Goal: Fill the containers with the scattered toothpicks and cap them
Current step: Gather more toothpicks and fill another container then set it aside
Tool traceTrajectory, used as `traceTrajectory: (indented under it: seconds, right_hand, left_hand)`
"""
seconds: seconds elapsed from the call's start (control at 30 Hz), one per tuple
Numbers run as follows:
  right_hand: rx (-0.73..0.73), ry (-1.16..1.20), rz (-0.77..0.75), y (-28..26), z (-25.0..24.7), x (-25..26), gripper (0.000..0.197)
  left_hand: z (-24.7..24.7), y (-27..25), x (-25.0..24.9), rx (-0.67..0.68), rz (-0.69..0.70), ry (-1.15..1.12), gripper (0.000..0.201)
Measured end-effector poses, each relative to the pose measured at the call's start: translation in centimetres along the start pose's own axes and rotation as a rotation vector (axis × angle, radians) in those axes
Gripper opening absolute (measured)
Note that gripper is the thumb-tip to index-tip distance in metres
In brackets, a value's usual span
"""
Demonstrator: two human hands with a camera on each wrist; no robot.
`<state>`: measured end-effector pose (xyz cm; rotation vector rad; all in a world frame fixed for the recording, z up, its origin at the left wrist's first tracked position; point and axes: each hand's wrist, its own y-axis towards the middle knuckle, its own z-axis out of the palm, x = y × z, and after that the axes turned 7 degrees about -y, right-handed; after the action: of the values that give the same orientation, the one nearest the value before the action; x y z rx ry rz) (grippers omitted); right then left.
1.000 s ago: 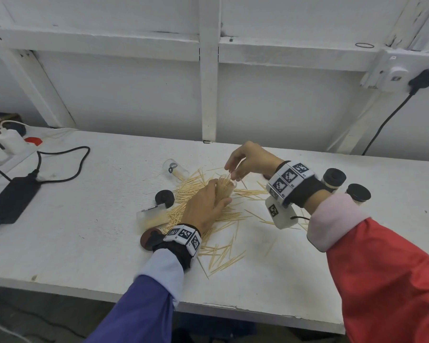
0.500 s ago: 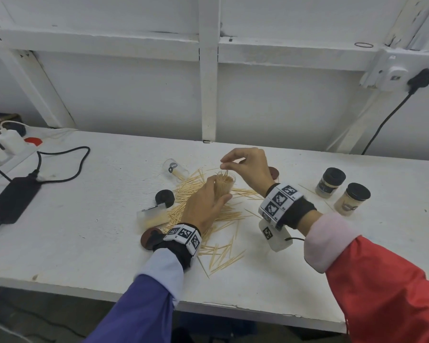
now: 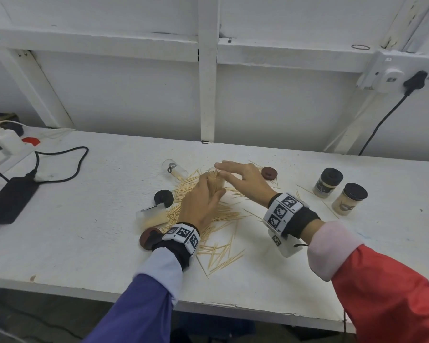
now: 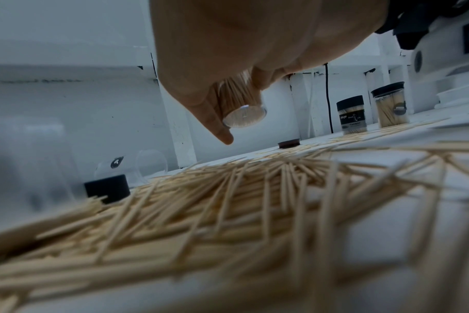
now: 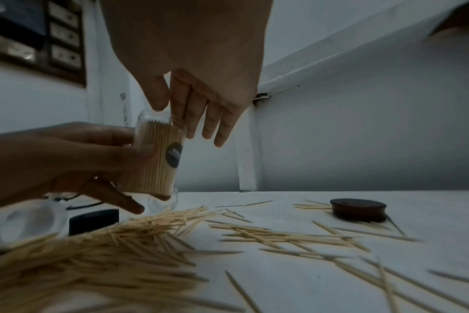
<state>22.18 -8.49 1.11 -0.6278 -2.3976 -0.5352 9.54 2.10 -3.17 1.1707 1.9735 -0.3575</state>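
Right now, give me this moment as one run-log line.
left hand: holds open container, nearly full | right hand: fingertips at its mouth | capped containers: two | loose toothpicks: many remain

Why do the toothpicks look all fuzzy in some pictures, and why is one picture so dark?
In the left wrist view the toothpicks nearest the lens are out of focus, while the capped jars behind look sharper. The right wrist view is dim, with the left hand in shadow. The head view is bright, and its wide lens bends the table edge.
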Motion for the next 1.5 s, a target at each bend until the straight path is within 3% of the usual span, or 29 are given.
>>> traceTrajectory:
  seconds: [0.17,0.33,0.47,0.6,0.73,0.83,1.0,1.07,1.17,1.27,1.33,1.5]
  right_hand:
    - [0.069,-0.024,-0.053,-0.2,0.1,0.0,0.027]
    - [-0.062,-0.059,-0.089,-0.1,-0.2,0.3,0.025]
    - [0.034,-0.156,-0.155,-0.3,-0.1,-0.1,0.026]
    - [-0.087,-0.124,-0.124,-0.2,-0.3,0.0,0.022]
    - [0.038,-0.133,-0.074,-0.5,-0.5,0.1,0.027]
    - [0.056,-0.025,-0.066,-0.8,-0.7,0.3,0.022]
    - [-0.145,0.347,0.041,0.0,-1.1,-0.4,0.020]
    - [-0.136,0.228,0.131,0.6,-1.2,-1.6,0.023]
    - [0.119,-0.138,0.249,0.9,-1.0,-3.3,0.034]
    - [0.389,-0.376,0.243,0.9,-0.1,-4.4,0.059]
    - [0.502,-0.494,0.221,1.0,0.7,-4.9,0.063]
    - [0.430,-0.598,0.122,0.7,1.0,-5.5,0.040]
  left_hand:
    - [0.0,0.1,0.1,-0.011,0.012,0.020,0.059]
    - [-0.1,0.0,0.0,-0.007,0.012,0.029,0.061]
    - [-0.1,0.0,-0.1,-0.007,0.013,0.016,0.058]
    - [-0.1,-0.1,-0.1,-0.002,0.012,0.025,0.060]
    - [-0.2,-0.1,-0.1,-0.007,0.009,0.023,0.060]
    - [-0.2,0.0,0.0,-0.001,0.012,0.023,0.058]
    - [-0.3,-0.1,-0.3,0.005,0.017,0.037,0.057]
    - [-0.3,-0.1,-0.4,0.000,0.033,0.014,0.053]
    - [-0.2,0.0,-0.2,-0.001,0.057,-0.031,0.047]
    - [0.0,0.1,0.1,0.007,0.105,-0.019,0.048]
    - [0.0,0.1,0.2,0.009,0.125,-0.005,0.050]
    - [0.0,0.1,0.2,0.017,0.117,0.027,0.049]
